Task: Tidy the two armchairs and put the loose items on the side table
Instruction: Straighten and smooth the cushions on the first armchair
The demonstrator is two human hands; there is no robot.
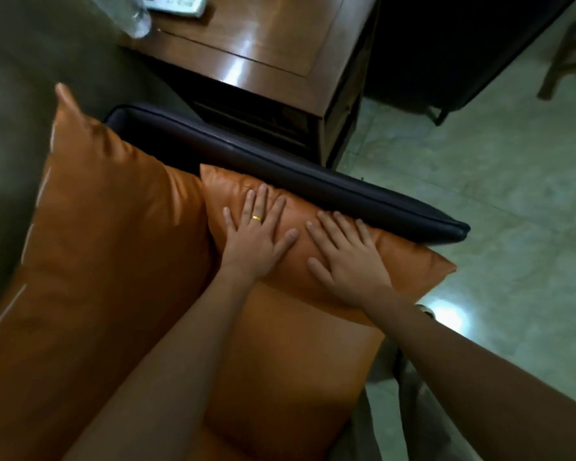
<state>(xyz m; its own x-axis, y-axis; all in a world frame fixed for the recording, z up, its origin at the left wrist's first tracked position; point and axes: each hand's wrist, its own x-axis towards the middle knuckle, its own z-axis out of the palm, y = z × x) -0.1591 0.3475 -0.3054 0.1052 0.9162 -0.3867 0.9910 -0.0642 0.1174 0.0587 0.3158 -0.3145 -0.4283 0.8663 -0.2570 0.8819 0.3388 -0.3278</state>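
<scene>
Both hands flat on the small rectangular orange leather cushion (pixel 413 264), which sits on the armchair's orange leather seat cushion (pixel 290 361) & leans vs the padded black leather armrest (pixel 280 161). Its long axis runs along the armrest, back to front: one corner tucked by the big orange leather back cushion (pixel 113 227), opp. corner pointing out twd the pale tiled floor (pixel 479 161). L hand (pixel 258 242), gold ring (pixel 256 217) on it, fingers straight & spread. R hand (pixel 346 257) just beside it, fingers spread too, palm down, nothing pinched. Beyond the armrest: glossy brown wooden side table (pixel 280 34) w/ white remote control (pixel 177 3) on it & clear plastic bottle (pixel 133 18) at its far-left edge, both partly cut off.
</scene>
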